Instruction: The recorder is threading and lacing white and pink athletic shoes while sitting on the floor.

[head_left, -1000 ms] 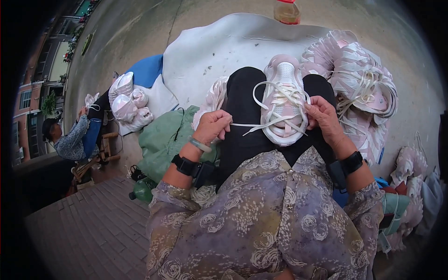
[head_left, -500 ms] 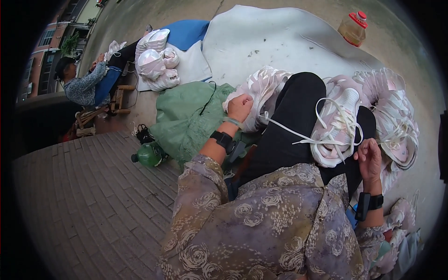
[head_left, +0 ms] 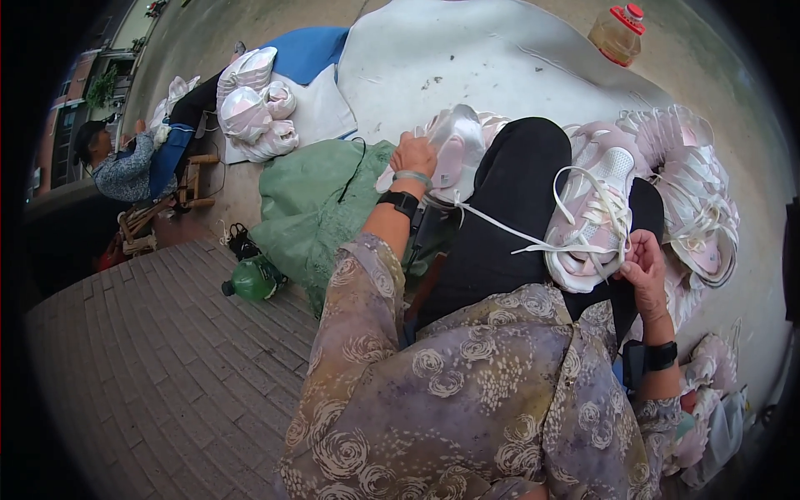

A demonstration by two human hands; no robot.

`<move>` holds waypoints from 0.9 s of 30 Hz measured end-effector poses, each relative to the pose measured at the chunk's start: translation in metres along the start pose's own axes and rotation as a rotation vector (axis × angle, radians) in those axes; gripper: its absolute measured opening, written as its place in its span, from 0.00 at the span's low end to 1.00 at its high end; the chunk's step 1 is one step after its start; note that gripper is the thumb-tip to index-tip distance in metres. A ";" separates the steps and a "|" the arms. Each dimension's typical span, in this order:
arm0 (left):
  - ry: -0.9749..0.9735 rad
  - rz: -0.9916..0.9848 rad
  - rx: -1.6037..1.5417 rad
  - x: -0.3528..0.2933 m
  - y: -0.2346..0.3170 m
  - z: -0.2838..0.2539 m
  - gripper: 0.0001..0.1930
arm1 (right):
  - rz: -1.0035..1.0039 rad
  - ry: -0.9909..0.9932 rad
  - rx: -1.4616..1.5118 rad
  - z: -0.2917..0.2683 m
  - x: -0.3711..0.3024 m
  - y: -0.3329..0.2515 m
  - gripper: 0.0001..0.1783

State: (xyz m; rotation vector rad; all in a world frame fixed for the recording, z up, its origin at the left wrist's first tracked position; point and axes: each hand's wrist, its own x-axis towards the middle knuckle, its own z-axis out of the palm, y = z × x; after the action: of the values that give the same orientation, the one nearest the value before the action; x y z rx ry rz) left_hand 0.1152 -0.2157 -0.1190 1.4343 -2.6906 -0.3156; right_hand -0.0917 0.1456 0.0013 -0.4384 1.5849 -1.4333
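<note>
On my right thigh rests a white and pale pink sneaker (head_left: 590,208), with white laces (head_left: 602,208) threaded through part of it and loops hanging loose. My right hand (head_left: 643,268) is closed at its near right edge, thumb and fingers pinched there; whether a lace is between them is hard to see. Beyond my left knee, my left hand (head_left: 414,156) has its fingers curled on a pale pink and white shoe upper (head_left: 457,154). One long lace end stretches left from the sneaker across my black trousers toward that upper.
Nested shoe uppers (head_left: 696,187) lie at my right, and another stack (head_left: 254,112) sits far left. A green sack (head_left: 312,187) and green bottle (head_left: 252,279) are at my left. Ahead are a white sheet (head_left: 467,58) and a jug (head_left: 617,35). A seated person (head_left: 125,162) works far left.
My left hand has shifted slightly up and left, and a shoe upper now stands tilted at its fingers. My right hand has moved in against the sneaker's edge. The whole view has shifted slightly.
</note>
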 end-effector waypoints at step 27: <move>-0.200 0.201 -0.657 -0.077 0.098 -0.225 0.10 | 0.003 0.053 0.004 0.006 0.018 0.004 0.24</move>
State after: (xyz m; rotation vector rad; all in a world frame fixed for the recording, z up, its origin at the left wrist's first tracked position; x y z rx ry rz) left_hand 0.1153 -0.1318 0.1236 0.9684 -2.4631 -1.2346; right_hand -0.0945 0.1290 -0.0091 -0.3983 1.6235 -1.4565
